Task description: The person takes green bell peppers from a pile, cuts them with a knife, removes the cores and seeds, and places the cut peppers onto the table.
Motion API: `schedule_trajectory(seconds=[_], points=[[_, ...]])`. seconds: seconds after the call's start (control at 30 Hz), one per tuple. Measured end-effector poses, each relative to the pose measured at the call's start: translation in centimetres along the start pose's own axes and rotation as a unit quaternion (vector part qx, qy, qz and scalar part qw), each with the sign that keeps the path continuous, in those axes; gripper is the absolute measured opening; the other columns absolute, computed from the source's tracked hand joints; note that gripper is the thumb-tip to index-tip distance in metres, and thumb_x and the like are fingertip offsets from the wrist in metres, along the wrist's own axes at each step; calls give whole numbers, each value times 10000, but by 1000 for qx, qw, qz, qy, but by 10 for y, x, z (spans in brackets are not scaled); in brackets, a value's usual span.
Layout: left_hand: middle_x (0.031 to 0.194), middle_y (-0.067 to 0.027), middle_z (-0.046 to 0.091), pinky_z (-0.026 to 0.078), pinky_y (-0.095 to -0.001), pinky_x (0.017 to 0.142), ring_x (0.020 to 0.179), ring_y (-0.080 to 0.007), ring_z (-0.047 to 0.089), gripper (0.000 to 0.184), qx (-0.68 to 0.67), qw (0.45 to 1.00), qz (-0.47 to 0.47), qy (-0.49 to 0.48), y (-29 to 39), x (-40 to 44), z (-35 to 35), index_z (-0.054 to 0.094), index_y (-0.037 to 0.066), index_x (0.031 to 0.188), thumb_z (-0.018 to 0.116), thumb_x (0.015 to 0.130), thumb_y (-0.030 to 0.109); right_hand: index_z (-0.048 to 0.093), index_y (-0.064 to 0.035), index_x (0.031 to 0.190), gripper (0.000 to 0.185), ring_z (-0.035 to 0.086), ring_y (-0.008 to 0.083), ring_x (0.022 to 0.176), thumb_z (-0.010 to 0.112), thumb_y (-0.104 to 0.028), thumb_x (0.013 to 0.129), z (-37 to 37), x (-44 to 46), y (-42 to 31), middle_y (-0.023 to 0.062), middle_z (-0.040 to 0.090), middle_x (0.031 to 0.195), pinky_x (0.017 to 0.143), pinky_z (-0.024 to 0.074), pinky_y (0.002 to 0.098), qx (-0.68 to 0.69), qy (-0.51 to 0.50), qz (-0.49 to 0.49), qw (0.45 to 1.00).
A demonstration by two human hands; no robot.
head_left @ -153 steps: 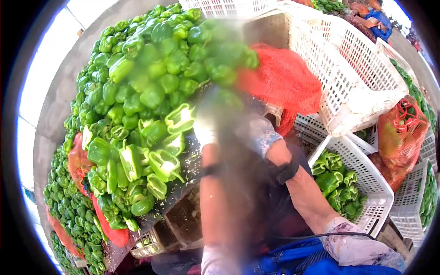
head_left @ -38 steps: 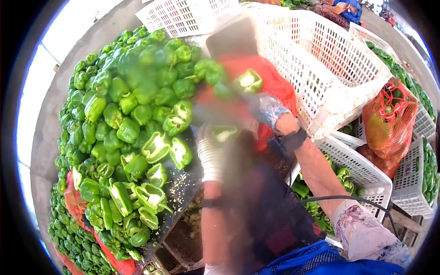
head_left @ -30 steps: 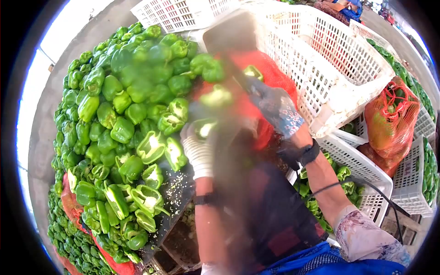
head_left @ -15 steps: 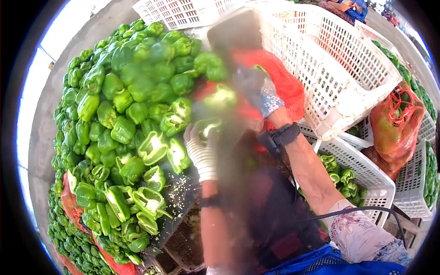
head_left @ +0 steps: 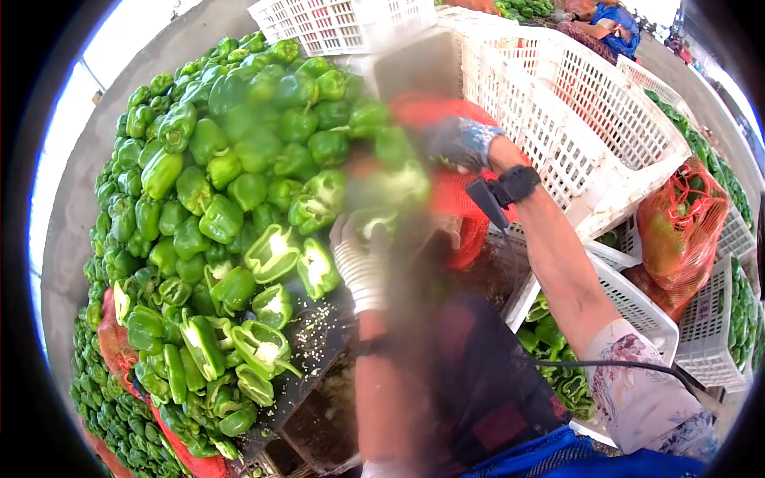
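Note:
My left hand [head_left: 360, 259], in a white glove with a ribbed cuff, is closed on a cut green bell pepper [head_left: 376, 221] at the right edge of the pepper pile. My right hand [head_left: 460, 143], gloved in grey with a patterned cuff, is curled over a red mesh bag [head_left: 472, 209]; a small pale bit shows under its fingers, but what it grips is unclear. A smear on the lens blurs the strip between the hands. Halved peppers [head_left: 272, 253] with pale seed cores lie left of my left hand.
Whole green peppers [head_left: 219, 219] are heaped on the left. White plastic crates [head_left: 558, 119] stand at the upper right, and a lower crate [head_left: 637, 307] holds peppers. A filled red mesh bag [head_left: 677, 231] sits at the right. Seeds dot the dark board [head_left: 307, 342]. Another person [head_left: 610, 28] is far back.
My right hand shows more clearly, and its wrist sits higher and further right. My left hand stays at the cut pepper. The whole view has shifted slightly.

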State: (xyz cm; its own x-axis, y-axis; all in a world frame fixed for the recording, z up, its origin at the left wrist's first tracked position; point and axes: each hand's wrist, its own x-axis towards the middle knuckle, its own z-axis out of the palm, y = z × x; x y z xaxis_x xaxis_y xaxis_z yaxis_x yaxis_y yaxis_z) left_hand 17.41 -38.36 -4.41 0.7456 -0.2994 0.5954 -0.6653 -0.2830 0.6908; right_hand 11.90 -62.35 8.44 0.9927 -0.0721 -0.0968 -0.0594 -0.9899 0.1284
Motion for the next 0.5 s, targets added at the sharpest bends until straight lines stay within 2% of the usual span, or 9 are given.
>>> schedule_trajectory(seconds=[0.1,0.2,0.27,0.37,0.4,0.5], points=[[1234,-198,541,420,-419,986,1126,-353,532,333,9,1000,5,-3,-3,-3,1,628,22,1110,699,822,174,697,-116,992,251,682,307,852,619,-134,754,8,-9,-2,131,703,926,780,543,387,129,-24,32,991],[1241,-197,539,418,-420,990,1138,-356,525,347,6,1000,-7,-4,-6,-4,4,626,20,1117,702,821,184,682,-125,999,231,681,309,823,569,-144,797,23,-4,-13,135,705,889,762,537,399,102,35,49,993],[1247,-196,537,417,-419,992,1141,-358,524,355,19,1000,-12,-6,-7,-1,5,624,24,1125,702,820,189,650,-116,997,228,678,316,803,467,-160,869,7,-12,-25,142,699,883,734,528,426,279,47,108,953],[1252,-194,535,416,-417,995,1143,-359,524,357,26,1000,-14,-2,-3,-3,2,624,27,1127,700,820,192,656,-121,939,206,677,313,798,463,-139,868,69,26,-11,142,693,875,719,524,432,87,149,64,983],[1253,-194,535,416,-417,995,1143,-359,524,355,20,1000,-8,5,-2,-3,3,625,28,1126,699,821,193,648,-106,903,167,675,314,788,487,-118,858,68,21,-14,158,683,855,718,527,422,98,174,46,979],[1255,-192,531,415,-414,997,1143,-352,523,344,20,1000,0,5,-7,-7,4,624,29,1127,695,824,173,643,-92,896,152,674,316,769,498,-113,853,64,15,2,180,674,830,698,524,423,104,142,0,984]])
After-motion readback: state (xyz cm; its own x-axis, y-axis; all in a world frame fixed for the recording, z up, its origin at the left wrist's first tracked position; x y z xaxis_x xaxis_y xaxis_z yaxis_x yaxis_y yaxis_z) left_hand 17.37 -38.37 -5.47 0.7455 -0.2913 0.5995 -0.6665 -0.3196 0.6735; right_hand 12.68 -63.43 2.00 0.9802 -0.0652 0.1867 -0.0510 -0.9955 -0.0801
